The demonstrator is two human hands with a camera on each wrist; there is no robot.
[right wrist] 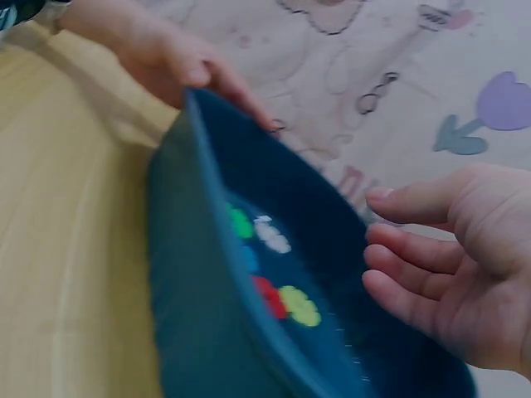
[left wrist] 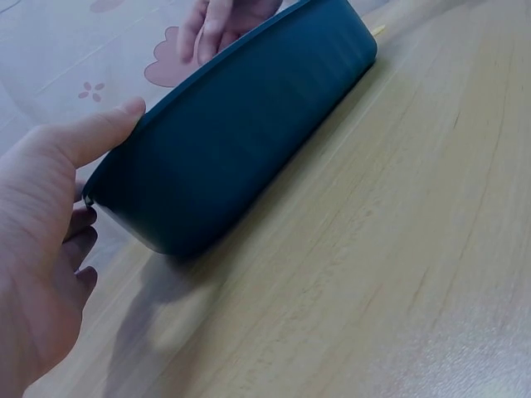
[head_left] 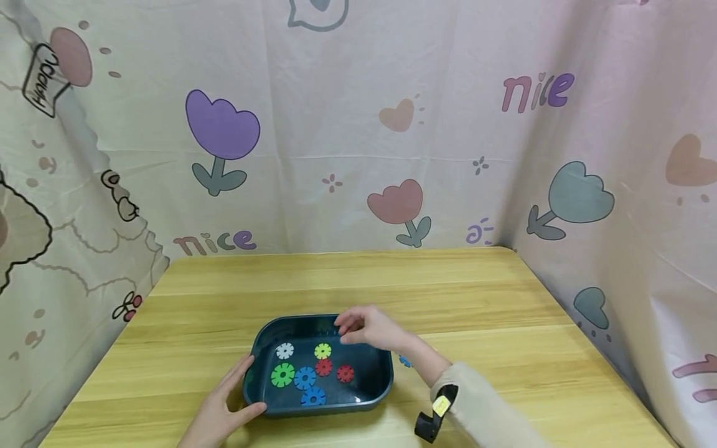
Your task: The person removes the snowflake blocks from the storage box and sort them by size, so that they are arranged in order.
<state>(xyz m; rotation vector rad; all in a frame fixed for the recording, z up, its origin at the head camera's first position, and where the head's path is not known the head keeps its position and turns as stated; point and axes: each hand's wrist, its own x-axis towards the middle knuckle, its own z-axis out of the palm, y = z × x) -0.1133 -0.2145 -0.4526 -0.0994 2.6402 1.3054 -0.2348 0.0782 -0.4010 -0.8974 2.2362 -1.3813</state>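
Observation:
A dark teal tray (head_left: pixel 366 398) stands on the table. Inside lie several notched plastic discs: a white disc (head_left: pixel 284 351), a green disc (head_left: pixel 282 374), a yellow disc (head_left: pixel 322 351), two blue ones and two red ones. My left hand (head_left: pixel 221 404) holds the tray's left end, thumb on the near rim and fingers along the left side. Over the tray's far right part hovers my right hand (head_left: pixel 370 328), fingers loosely bent. In the right wrist view, thumb and fingers stand apart, with nothing seen between them.
A blue disc (head_left: pixel 405 361) lies on the table right of the tray, partly hidden by the right forearm. Something small and yellow (left wrist: pixel 379 31) shows beyond the tray in the left wrist view. A patterned curtain (head_left: pixel 336 124) surrounds the wooden table (head_left: pixel 269 280).

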